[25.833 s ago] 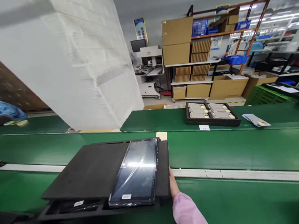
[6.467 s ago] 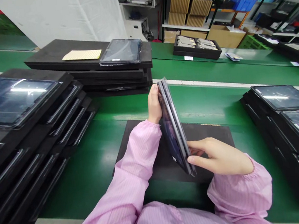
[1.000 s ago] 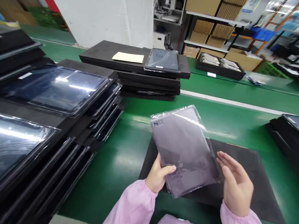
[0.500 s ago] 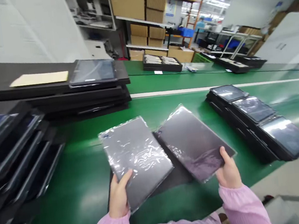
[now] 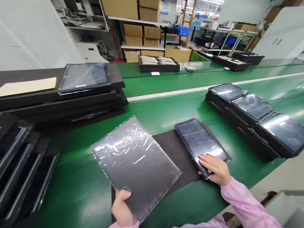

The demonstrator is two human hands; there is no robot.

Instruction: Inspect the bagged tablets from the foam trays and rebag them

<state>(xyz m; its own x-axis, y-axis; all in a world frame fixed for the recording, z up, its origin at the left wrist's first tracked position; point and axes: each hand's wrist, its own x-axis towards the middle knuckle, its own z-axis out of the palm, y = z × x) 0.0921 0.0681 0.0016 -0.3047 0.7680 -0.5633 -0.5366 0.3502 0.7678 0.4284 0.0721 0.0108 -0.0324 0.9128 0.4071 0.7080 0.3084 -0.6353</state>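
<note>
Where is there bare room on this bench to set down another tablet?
Bare green belt lies between the black mat, the far tray stack and the right-hand trays. The left tray stack crowds the left edge; tablets cover most of the mat.

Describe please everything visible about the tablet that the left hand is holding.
The bagged tablet is a flat grey rectangle sealed in a clear, wrinkled plastic bag that catches the light. Its plain back faces up, so the screen is hidden. The left hand grips its near corner, thumb on top, and holds it tilted above the black foam mat and the green belt. Its far end points away to the left. Only the left hand touches it, as far as the view shows.
</note>
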